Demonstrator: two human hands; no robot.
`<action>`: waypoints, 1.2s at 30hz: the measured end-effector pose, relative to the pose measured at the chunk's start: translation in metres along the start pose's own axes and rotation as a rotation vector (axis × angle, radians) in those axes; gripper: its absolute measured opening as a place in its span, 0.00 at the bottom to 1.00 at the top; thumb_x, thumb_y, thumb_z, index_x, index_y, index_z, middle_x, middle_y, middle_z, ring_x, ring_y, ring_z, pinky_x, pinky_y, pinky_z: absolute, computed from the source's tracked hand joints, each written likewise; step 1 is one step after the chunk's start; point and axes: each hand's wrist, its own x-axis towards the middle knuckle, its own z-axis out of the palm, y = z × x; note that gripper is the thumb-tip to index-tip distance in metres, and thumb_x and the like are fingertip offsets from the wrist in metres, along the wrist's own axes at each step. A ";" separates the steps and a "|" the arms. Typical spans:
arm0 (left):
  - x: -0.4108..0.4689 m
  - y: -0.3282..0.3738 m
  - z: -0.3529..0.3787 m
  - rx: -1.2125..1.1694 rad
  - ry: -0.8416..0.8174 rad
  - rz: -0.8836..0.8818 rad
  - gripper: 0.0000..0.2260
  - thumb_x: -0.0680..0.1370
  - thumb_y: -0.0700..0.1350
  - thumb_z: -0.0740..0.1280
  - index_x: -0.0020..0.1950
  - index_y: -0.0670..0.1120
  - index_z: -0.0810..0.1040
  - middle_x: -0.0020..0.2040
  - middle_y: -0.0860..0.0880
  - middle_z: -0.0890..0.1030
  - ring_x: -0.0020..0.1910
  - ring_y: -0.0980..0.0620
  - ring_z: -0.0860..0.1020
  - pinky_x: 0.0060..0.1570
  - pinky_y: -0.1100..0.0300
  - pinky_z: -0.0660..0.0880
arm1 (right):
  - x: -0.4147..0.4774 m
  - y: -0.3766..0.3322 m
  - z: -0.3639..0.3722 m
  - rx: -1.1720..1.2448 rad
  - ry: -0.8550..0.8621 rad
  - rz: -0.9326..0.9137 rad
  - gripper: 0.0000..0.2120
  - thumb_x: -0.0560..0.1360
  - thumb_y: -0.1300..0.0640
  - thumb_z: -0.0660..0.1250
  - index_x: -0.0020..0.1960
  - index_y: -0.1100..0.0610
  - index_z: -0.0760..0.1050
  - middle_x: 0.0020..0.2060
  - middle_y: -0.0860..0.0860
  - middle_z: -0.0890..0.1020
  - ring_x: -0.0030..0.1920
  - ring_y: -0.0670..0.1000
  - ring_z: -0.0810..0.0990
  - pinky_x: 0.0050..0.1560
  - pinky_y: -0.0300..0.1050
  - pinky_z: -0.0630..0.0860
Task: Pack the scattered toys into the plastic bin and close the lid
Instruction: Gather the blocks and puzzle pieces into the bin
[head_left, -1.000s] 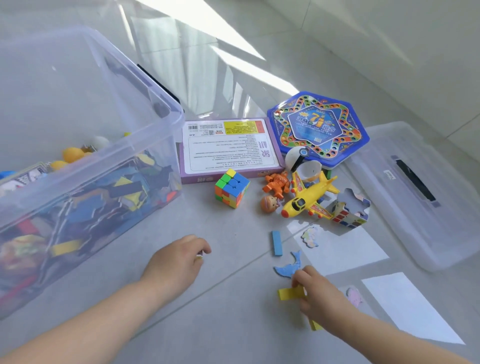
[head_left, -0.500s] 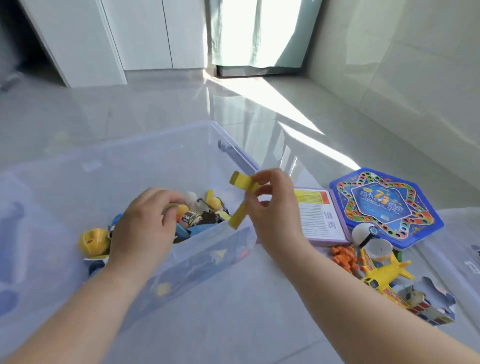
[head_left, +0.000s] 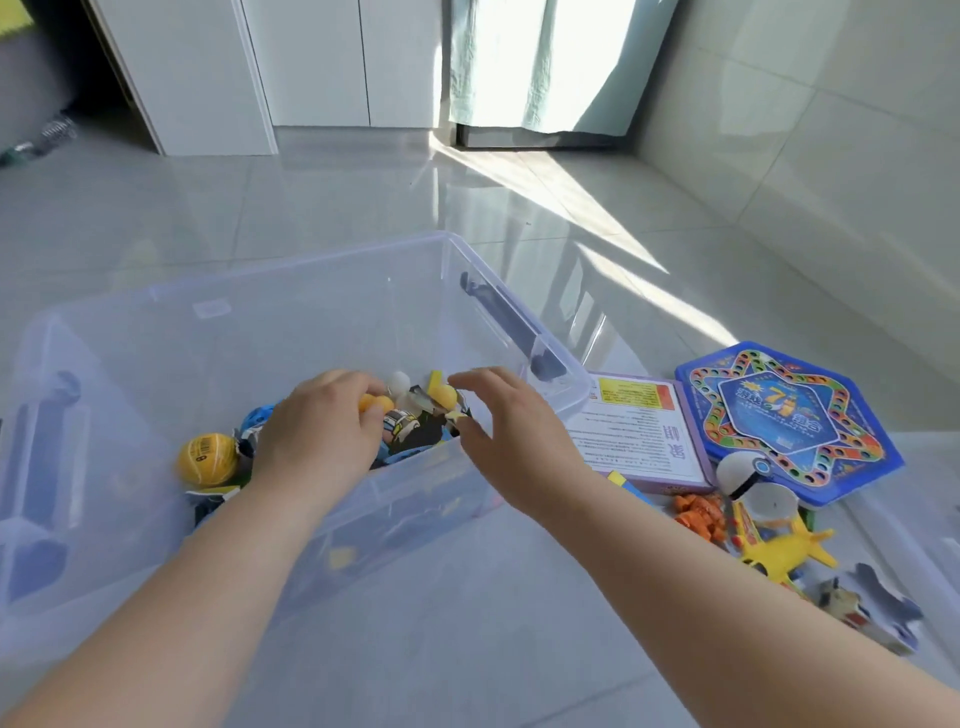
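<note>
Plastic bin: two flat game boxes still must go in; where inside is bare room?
Bare: the far half of the plastic bin, from far wall to toy pile, and its left end beyond the yellow ball. Crowded: along the near wall, where the left hand and right hand reach into it.

Clear, smooth plastic bin (head_left: 322, 296) on glossy tile floor (head_left: 363, 197).
Right of the bin: shiny yellow plastic plane (head_left: 779, 553), glossy printed hexagonal board (head_left: 789, 421); beyond the bin, soft matt cloth curtain (head_left: 530, 62).

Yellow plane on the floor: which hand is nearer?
Right. The right hand is over the bin rim, up-left of the plane; the left hand is farther left, inside the bin.
</note>
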 end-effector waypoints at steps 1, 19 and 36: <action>-0.003 0.001 -0.001 -0.015 0.041 0.088 0.11 0.78 0.40 0.60 0.57 0.43 0.78 0.58 0.44 0.78 0.58 0.42 0.74 0.53 0.55 0.69 | -0.013 0.008 -0.008 0.000 0.012 -0.030 0.19 0.77 0.64 0.58 0.67 0.54 0.68 0.67 0.48 0.70 0.67 0.48 0.66 0.57 0.28 0.57; -0.133 0.130 0.193 0.014 -0.720 0.513 0.22 0.80 0.49 0.56 0.74 0.52 0.57 0.75 0.55 0.56 0.73 0.57 0.56 0.69 0.65 0.54 | -0.323 0.253 0.001 -0.413 -0.321 0.840 0.49 0.32 0.43 0.80 0.50 0.50 0.67 0.35 0.57 0.85 0.28 0.57 0.83 0.28 0.45 0.79; -0.149 0.179 0.255 0.307 -0.861 0.495 0.28 0.74 0.52 0.66 0.70 0.48 0.60 0.67 0.48 0.62 0.66 0.48 0.65 0.62 0.59 0.63 | -0.296 0.265 -0.033 -0.180 -0.536 0.843 0.15 0.74 0.52 0.63 0.32 0.47 0.59 0.33 0.41 0.60 0.48 0.49 0.62 0.42 0.40 0.61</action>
